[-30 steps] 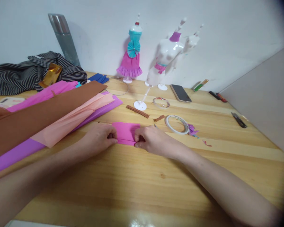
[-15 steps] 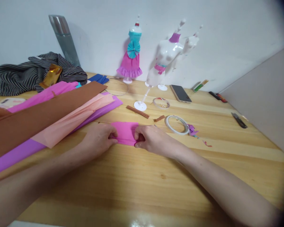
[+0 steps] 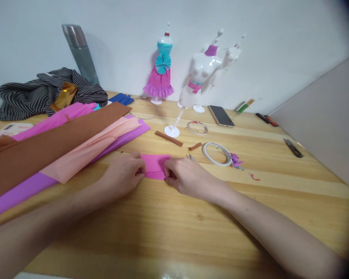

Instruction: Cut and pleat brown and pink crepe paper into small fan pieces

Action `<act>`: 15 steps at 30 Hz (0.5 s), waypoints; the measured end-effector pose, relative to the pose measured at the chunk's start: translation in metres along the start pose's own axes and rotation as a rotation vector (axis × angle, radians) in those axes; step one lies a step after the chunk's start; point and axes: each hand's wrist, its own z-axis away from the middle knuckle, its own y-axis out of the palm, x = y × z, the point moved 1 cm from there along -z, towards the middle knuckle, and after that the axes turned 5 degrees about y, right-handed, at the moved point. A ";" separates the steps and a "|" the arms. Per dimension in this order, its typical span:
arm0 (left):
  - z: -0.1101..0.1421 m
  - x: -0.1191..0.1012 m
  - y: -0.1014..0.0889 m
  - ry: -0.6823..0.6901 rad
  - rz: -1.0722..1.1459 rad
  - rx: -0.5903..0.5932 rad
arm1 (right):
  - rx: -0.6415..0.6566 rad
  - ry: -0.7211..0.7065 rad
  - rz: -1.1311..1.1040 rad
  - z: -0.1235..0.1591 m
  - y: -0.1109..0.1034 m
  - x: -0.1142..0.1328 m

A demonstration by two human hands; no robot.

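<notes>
A small piece of pink crepe paper [image 3: 154, 166] lies on the wooden table between my hands, with fold lines along its near edge. My left hand [image 3: 125, 172] pinches its left end between thumb and curled fingers. At the right end, my right hand [image 3: 182, 176] pinches it the same way. Just behind my right hand, the metal tips of a tool [image 3: 190, 157] show; the hand hides the rest. A folded brown paper strip [image 3: 168, 138] and a small brown scrap [image 3: 195, 147] lie beyond.
Sheets of brown paper [image 3: 58, 137] and purple paper [image 3: 26, 195] cover the left side. Behind stand a dressed mini mannequin [image 3: 159, 77] and a white mannequin [image 3: 202, 69]. To the right are a tape roll [image 3: 216, 154], a phone [image 3: 221, 116] and a box cutter [image 3: 293, 148].
The pink crepe paper's visible face has become shorter from front to back, its near edge more folded. Both hands still pinch its ends. The view has tilted slightly.
</notes>
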 end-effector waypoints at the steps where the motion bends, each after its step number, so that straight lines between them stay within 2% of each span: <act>1: 0.001 0.000 0.000 0.018 -0.011 -0.013 | -0.017 -0.019 0.029 0.001 0.000 0.002; 7: 0.002 -0.002 0.002 0.062 -0.022 -0.026 | -0.015 -0.020 0.142 0.003 -0.002 0.007; 15: 0.002 0.000 0.002 0.019 0.074 -0.007 | -0.006 0.010 0.068 0.000 0.000 -0.002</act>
